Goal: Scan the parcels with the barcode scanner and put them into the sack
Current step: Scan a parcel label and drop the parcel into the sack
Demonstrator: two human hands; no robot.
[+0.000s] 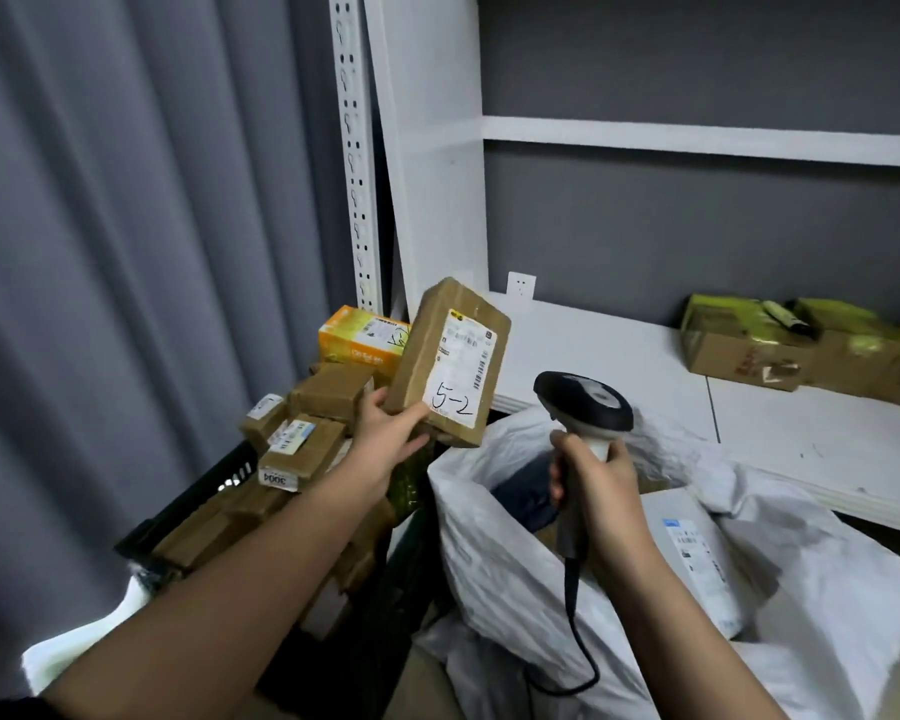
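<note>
My left hand (385, 433) grips the lower edge of a brown taped parcel (448, 361), tilted upright, its white label marked "5-2" facing me. My right hand (593, 480) holds the handle of a barcode scanner (585, 400); its black and grey head sits just right of the parcel and its black cable hangs down. Below both hands the white sack (489, 543) lies open, with a dark item and a white labelled parcel (697, 558) inside it.
A black crate (198, 501) at the left holds several brown parcels (302, 449) and an orange box (359, 340). A white shelf (619, 350) behind the sack carries cardboard boxes with yellow-green bags (780, 345). Grey curtain at left, white shelf upright (354, 148).
</note>
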